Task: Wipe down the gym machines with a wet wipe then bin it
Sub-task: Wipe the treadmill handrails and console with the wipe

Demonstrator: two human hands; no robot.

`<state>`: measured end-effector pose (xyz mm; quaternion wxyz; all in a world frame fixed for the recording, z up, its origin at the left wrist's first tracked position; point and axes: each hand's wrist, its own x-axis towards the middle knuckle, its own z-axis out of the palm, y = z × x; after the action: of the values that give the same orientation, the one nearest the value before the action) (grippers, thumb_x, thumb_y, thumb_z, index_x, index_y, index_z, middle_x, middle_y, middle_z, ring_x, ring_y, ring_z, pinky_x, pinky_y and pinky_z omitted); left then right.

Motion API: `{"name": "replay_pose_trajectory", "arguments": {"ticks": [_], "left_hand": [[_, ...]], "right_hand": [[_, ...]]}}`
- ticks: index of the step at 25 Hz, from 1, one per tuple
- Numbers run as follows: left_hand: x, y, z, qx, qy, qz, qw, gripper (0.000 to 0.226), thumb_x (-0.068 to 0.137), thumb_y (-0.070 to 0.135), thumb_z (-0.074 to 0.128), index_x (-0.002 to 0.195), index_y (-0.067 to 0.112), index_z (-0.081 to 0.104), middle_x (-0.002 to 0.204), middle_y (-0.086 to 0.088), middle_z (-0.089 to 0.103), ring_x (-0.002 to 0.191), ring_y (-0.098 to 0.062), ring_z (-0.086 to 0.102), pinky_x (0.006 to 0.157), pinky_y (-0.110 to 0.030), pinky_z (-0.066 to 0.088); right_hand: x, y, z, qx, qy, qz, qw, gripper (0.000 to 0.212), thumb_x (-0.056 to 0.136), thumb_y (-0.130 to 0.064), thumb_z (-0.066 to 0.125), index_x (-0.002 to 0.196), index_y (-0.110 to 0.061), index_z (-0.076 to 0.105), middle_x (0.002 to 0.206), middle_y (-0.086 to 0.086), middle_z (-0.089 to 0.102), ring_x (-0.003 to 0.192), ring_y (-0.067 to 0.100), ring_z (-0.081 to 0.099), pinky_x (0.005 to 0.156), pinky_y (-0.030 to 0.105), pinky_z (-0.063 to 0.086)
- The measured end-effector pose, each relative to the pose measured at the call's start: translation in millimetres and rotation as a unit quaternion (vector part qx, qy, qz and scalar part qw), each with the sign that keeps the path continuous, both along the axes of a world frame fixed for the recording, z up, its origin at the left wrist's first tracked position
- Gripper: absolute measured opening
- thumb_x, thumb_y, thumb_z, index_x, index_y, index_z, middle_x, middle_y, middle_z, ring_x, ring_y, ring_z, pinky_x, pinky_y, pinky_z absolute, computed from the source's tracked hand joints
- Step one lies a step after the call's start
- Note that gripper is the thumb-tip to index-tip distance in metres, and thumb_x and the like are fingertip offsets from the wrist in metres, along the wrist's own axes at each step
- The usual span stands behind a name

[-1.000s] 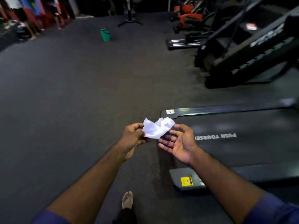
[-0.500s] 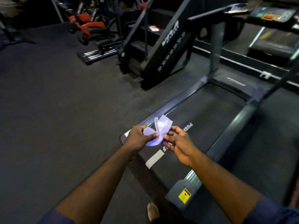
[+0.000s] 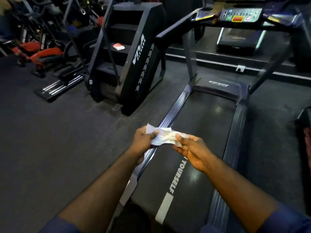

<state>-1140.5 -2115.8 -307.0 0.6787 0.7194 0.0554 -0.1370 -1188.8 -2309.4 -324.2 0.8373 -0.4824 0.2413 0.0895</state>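
A crumpled white wet wipe is stretched between both hands above the treadmill's left rail. My left hand grips its left end with curled fingers. My right hand pinches its right end between thumb and fingers. The black treadmill runs straight ahead, its belt printed with "YOURSELF". Its console with a red button sits at the top, with a handrail coming toward me on the left. No bin is in view.
A black stair-climber machine stands left of the treadmill, with a small red-and-white packet on one step. Red and black equipment crowds the far left. Dark rubber floor spreads to the left. Another machine's edge shows at the right.
The view has swung right from the open floor and green bin to face the treadmill lengthwise. Both hands kept the wipe and pulled it out wider between them.
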Motion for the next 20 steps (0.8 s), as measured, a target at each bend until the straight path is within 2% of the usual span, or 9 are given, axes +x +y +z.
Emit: {"name": "replay_pose_trajectory", "arguments": {"ticks": [2,4,7,11,13,15,17,18,20], "left_hand": [[33,-14,15,-0.050,0.046,0.007,0.998,0.020,0.102,0.006,0.063,0.118,-0.006,0.067,0.109,-0.025,0.076,0.090,-0.033,0.076,0.079,-0.051,0.065],[63,-33,32,-0.070,0.064,-0.019,0.995,0.021,0.103,0.007,0.062,0.121,-0.004,0.066,0.110,-0.021,0.076,0.090,-0.030,0.077,0.073,-0.045,0.066],[97,-59,48,-0.089,0.084,-0.062,0.990,0.019,0.103,0.007,0.061,0.118,-0.001,0.068,0.104,-0.017,0.079,0.088,-0.029,0.078,0.070,-0.043,0.065],[160,-98,17,-0.119,0.108,-0.099,0.982,0.018,0.104,0.007,0.058,0.114,-0.002,0.070,0.105,-0.019,0.078,0.085,-0.028,0.077,0.067,-0.040,0.066],[197,-120,1,-0.109,0.121,-0.114,0.980,0.021,0.105,0.008,0.055,0.113,0.000,0.073,0.106,-0.016,0.078,0.087,-0.025,0.076,0.075,-0.041,0.065],[229,-142,15,-0.095,0.134,-0.134,0.977,0.022,0.104,0.009,0.056,0.103,0.005,0.077,0.099,-0.013,0.078,0.085,-0.021,0.073,0.079,-0.037,0.061],[264,-166,64,-0.087,0.113,-0.170,0.975,0.023,0.104,0.011,0.057,0.098,0.006,0.079,0.090,-0.009,0.073,0.081,-0.018,0.065,0.076,-0.031,0.054],[278,-176,92,-0.085,0.094,-0.198,0.972,0.023,0.104,0.012,0.057,0.102,0.007,0.079,0.091,-0.007,0.072,0.082,-0.016,0.065,0.076,-0.030,0.054],[306,-202,153,-0.095,0.081,-0.251,0.960,0.025,0.106,0.015,0.055,0.111,0.010,0.078,0.102,-0.004,0.078,0.090,-0.012,0.070,0.081,-0.026,0.055]], "right_hand": [[20,-14,16,0.015,-0.015,-0.039,0.999,0.032,0.095,-0.004,0.070,0.124,0.007,0.063,0.114,0.025,0.075,0.095,0.032,0.077,0.075,0.035,0.065],[36,-27,34,0.020,-0.021,-0.085,0.996,0.030,0.096,-0.006,0.070,0.124,0.004,0.062,0.115,0.026,0.074,0.098,0.034,0.076,0.071,0.035,0.065],[55,-41,42,0.017,-0.015,-0.128,0.992,0.034,0.090,-0.011,0.078,0.120,-0.004,0.062,0.114,0.021,0.076,0.092,0.029,0.077,0.070,0.035,0.065],[112,-72,15,-0.013,0.031,-0.196,0.980,0.031,0.087,0.002,0.078,0.113,-0.006,0.063,0.108,0.017,0.075,0.079,0.020,0.072,0.065,0.025,0.063],[150,-86,6,-0.099,0.059,-0.250,0.961,0.022,0.086,0.000,0.081,0.100,-0.008,0.066,0.100,0.015,0.076,0.073,0.016,0.070,0.063,0.025,0.062],[180,-96,25,-0.273,0.092,-0.307,0.907,0.019,0.082,-0.009,0.086,0.088,-0.014,0.069,0.089,0.008,0.078,0.065,0.014,0.068,0.065,0.034,0.061],[214,-105,76,-0.419,0.087,-0.311,0.849,0.017,0.079,-0.018,0.088,0.082,-0.019,0.071,0.077,-0.004,0.075,0.065,0.011,0.068,0.066,0.032,0.057],[229,-108,104,-0.446,0.075,-0.312,0.835,0.017,0.079,-0.022,0.088,0.080,-0.020,0.072,0.075,-0.008,0.074,0.067,0.009,0.068,0.065,0.028,0.053],[259,-115,164,-0.442,0.055,-0.325,0.834,0.018,0.078,-0.027,0.090,0.080,-0.020,0.074,0.077,-0.015,0.073,0.072,0.005,0.069,0.065,0.022,0.052]]}}
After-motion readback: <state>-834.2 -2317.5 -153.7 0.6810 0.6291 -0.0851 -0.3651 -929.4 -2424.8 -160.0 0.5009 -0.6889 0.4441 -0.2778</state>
